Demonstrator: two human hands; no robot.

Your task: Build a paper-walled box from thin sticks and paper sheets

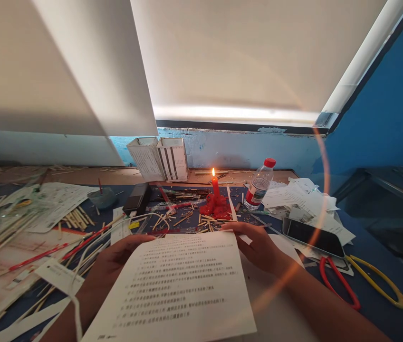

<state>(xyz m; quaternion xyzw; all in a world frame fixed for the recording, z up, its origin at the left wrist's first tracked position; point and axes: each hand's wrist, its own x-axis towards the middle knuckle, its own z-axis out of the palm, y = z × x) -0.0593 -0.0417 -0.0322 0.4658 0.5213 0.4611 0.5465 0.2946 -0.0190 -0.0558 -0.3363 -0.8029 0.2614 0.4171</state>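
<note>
A white printed sheet of paper [180, 285] is held up in front of me, tilted, its lines of text facing me. My left hand [125, 251] grips its left edge, the fingers partly hidden behind the page. At the upper right corner my right hand [254, 242] pinches the sheet, thumb below and fingers over the edge. Just beyond the paper a lit red candle [215, 187] stands upright in a lump of melted red wax [217, 206]. Thin wooden sticks [183, 218] lie around its base.
Right of the candle stand a red-capped bottle [259, 185], torn papers [304, 197], a phone [313, 236] and scissors with red and yellow handles [379, 280]. Leftward are a black box [137, 198], a small bowl [103, 197] and bundled sticks [76, 217]. Two paper boxes [173, 159] stand behind; a white cable [78, 308] crosses my left arm.
</note>
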